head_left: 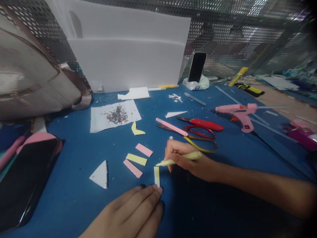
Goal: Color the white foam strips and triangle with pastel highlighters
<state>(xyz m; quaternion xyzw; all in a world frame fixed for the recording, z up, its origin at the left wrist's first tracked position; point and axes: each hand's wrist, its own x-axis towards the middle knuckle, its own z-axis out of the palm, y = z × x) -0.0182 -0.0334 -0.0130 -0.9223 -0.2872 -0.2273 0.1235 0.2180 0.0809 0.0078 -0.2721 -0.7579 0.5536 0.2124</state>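
Half-yellow paper strip (157,176) lies right of the white triangle (100,176), pressed by the left hand (131,213), fingers outstretched, while the right hand (192,168), farther from that triangle, has fingers grasping a yellow marker (194,155).

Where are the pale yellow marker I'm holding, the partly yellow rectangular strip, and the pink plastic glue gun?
Pale yellow marker (192,156): head view, rear of its barrel.
Partly yellow rectangular strip (157,176): head view, middle of its face.
Pink plastic glue gun (240,112): head view, side of its body.

text: none legible | white packet (203,82): blue mark (197,87), too small to read
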